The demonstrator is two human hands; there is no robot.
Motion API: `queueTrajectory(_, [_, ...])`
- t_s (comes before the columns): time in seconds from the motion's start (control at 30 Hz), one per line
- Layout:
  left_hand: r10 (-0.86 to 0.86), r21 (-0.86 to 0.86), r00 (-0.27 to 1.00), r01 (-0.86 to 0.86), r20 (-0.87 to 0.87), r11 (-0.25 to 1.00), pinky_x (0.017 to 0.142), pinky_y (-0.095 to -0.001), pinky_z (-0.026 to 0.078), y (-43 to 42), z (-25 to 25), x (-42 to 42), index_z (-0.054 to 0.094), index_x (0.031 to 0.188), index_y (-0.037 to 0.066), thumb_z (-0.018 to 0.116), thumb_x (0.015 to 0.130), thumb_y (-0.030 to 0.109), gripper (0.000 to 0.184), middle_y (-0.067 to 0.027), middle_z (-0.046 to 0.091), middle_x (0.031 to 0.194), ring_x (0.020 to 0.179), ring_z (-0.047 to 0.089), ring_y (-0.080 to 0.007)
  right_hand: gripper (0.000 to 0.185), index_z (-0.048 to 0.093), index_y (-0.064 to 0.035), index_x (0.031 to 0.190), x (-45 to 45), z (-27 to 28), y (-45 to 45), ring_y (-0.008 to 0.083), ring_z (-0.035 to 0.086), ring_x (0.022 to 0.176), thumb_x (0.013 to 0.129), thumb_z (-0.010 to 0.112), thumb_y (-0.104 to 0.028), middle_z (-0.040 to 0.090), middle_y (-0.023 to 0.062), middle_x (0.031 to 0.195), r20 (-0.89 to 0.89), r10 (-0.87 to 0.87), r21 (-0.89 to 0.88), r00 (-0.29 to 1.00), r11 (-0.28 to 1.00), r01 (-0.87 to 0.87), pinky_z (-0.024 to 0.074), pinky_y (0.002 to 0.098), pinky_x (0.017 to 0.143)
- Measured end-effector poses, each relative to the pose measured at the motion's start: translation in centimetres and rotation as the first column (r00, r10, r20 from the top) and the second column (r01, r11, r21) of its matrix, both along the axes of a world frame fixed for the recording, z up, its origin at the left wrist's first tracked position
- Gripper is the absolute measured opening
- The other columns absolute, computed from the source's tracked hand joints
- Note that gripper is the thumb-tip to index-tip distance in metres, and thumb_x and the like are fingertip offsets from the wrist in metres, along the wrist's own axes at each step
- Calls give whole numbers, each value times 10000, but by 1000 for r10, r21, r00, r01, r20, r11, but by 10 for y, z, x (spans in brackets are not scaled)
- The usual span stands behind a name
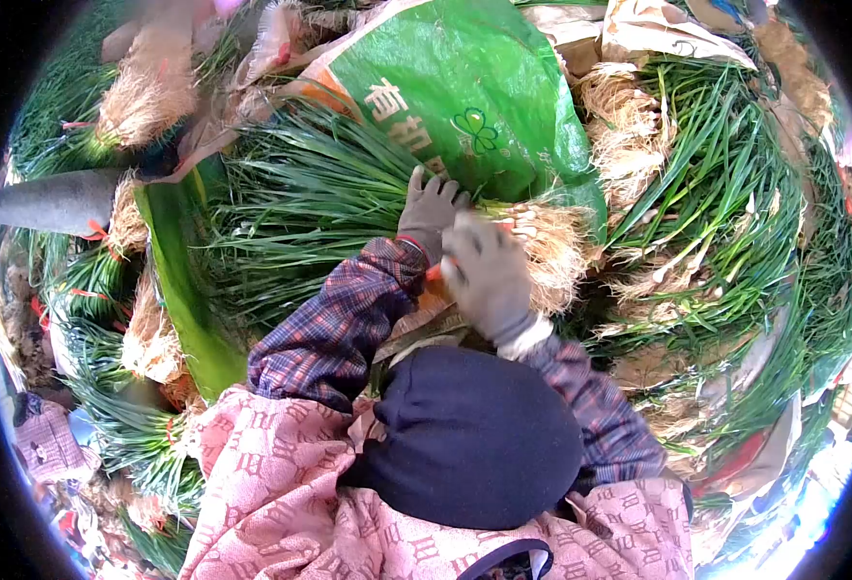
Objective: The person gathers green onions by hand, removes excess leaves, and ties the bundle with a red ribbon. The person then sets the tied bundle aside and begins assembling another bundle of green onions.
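A thick bunch of green onions (300,198) lies in front of me, its leaves to the left and its pale roots (553,253) to the right. My left hand (431,211), in a grey glove, holds the stems from above with its fingers spread across them. Close beside it, my right hand (489,274) is gloved too and smeared by motion. Its fingers look closed on an orange-red tie (434,274) at the near side of the bunch. More orange-red shows by the roots. The underside of the bunch is hidden.
A green printed sack (464,77) lies behind the bunch. More green onions (706,184) are heaped at the right. Tied bunches (97,280) with red ties lie along the left, beside a yellow-green strip (179,290). A dark cap (474,435) fills the lower middle.
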State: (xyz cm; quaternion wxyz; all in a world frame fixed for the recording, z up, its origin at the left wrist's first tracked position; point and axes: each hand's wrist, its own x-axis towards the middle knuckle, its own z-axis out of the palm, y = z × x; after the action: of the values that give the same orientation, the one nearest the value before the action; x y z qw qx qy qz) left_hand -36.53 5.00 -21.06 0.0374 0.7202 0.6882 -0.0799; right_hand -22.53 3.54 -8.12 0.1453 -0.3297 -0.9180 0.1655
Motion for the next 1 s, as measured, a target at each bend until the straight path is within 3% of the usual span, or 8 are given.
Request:
queueTrajectory(0.1, [32,9,999,-32,8,999,1126,-549,46,-2,14,2,447,1349,171,640,693,619,817,-59,435,1356,1328,309,-257,375,576,-116,1168,-19,-22,51,257,556,1038,816,623,-239,566,97,1126,491,-191,432,850,901,-48,447,380,840])
queueTrajectory(0.17, [33,-115,997,-24,76,993,1125,-551,42,0,41,1,443,1352,168,644,679,636,844,-63,437,1355,1327,310,-263,285,641,-106,1086,-34,-6,73,247,607,936,836,608,-238,625,76,979,895,144,-208,423,972,109,476,366,776])
queueTrajectory(0.4, [51,-71,973,-36,227,997,1126,-550,46,-1,35,-6,454,1332,160,714,563,656,952,-79,464,1292,1315,320,-282,227,633,-16,908,-10,-78,79,205,586,701,885,518,-211,595,84,823,-275,177,-357,945,894,-271,482,334,660])
queueTrajectory(0.57, [-15,114,989,-2,148,993,1111,-547,117,4,5,-7,537,1214,117,671,689,510,668,-75,502,1224,1233,403,-273,284,560,-14,760,-18,-90,51,146,493,597,911,459,-232,554,53,719,-121,-707,-956,697,271,109,427,270,567])
queueTrajectory(0.77, [-64,151,981,36,181,988,1085,-533,186,3,-29,-13,581,1150,174,466,878,240,303,-50,524,1227,1170,454,-226,297,468,-9,679,-33,-113,-24,344,490,615,895,524,-205,473,198,664,-405,-389,-336,827,905,261,390,481,604])
queueTrajectory(0.87, [-107,135,991,96,80,986,1096,-555,155,-1,8,-16,486,1292,153,549,815,353,521,-81,489,1296,1261,391,-246,320,512,-23,723,-7,-87,-4,384,539,709,901,518,-289,531,211,745,-170,-104,-515,980,857,1,414,479,644])
queueTrajectory(0.93, [-78,146,991,62,106,987,1108,-555,117,-23,37,-25,376,1382,120,672,655,541,890,-103,430,1352,1321,316,-274,387,619,-40,982,22,-37,17,239,623,821,859,598,-406,650,140,867,129,221,-932,967,359,42,483,339,747])
queueTrajectory(1.0, [34,148,985,-59,168,987,1110,-547,115,-56,62,-50,360,1381,121,733,550,572,1016,-104,392,1372,1325,295,-292,408,626,-50,1021,40,-9,37,181,621,785,886,575,-432,656,97,865,-43,130,-714,991,689,-121,488,327,789])
